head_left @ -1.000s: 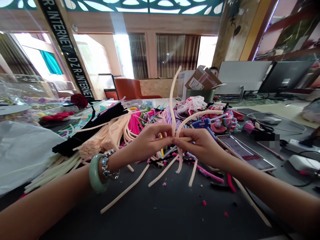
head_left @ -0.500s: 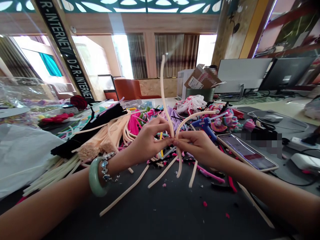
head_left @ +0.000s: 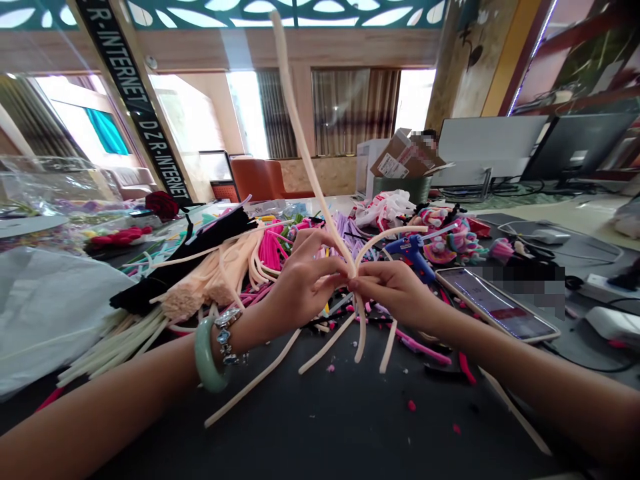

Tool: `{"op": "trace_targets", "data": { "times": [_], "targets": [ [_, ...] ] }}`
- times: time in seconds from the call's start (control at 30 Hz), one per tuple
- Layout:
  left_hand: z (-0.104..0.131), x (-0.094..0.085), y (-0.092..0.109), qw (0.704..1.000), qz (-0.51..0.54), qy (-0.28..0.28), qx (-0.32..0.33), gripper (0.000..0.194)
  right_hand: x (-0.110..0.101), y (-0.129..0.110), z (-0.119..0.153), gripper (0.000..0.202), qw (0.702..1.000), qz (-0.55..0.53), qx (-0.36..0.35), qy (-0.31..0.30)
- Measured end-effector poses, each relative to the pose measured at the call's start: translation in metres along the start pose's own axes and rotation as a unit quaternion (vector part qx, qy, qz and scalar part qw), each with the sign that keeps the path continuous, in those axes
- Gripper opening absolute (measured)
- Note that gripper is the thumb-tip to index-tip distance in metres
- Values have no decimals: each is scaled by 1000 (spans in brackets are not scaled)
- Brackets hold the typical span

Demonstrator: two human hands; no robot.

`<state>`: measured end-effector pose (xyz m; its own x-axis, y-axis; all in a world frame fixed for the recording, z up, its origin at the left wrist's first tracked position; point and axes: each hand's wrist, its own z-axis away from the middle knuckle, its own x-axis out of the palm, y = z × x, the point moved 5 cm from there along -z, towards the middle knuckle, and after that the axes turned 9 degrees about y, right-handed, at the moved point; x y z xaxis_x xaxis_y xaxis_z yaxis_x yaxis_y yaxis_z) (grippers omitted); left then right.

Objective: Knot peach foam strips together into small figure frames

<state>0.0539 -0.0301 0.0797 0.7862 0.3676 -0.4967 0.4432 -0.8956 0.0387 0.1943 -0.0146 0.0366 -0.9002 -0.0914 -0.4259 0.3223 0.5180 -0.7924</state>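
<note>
- Head view: left hand [head_left: 313, 273] and right hand [head_left: 393, 287] pinch pale stems [head_left: 303, 147], fingertips meeting at the crossing, above the table [head_left: 300, 433].
- Step in hand, judged: gathering or twisting at the crossing.
- Next move probably calls for a firm right pinch.
- Glue gun [head_left: 411, 251] lies beyond the right hand, near the phone [head_left: 500, 305].

White capital letters ran down a slanting black strip [head_left: 133, 100], beyond the grip and up to its left: "R-INTERNET", then "DZR-INTERNET", with the top edge of the view cutting off whatever preceded the first "R". Beyond the grip and to its right, a cardboard box [head_left: 411, 155] bore a white label [head_left: 391, 166], its print too small to read.
</note>
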Motion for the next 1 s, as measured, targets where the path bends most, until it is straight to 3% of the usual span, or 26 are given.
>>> {"op": "trace_targets", "data": {
  "times": [0.4,0.6,0.77,1.0],
  "targets": [
    [5,4,-4,997,33,-59,28,14,-1,1,-1,33,992,-109,61,10],
    [6,4,-10,998,50,-34,20,16,2,1,0,31,984,-160,81,-9],
    [6,4,-15,997,50,3,63,12,4,4,-1,32,971,-214,110,1],
    [8,4,-18,995,29,4,96,15,6,8,-3,30,956,-259,139,-1]
  ]
}}
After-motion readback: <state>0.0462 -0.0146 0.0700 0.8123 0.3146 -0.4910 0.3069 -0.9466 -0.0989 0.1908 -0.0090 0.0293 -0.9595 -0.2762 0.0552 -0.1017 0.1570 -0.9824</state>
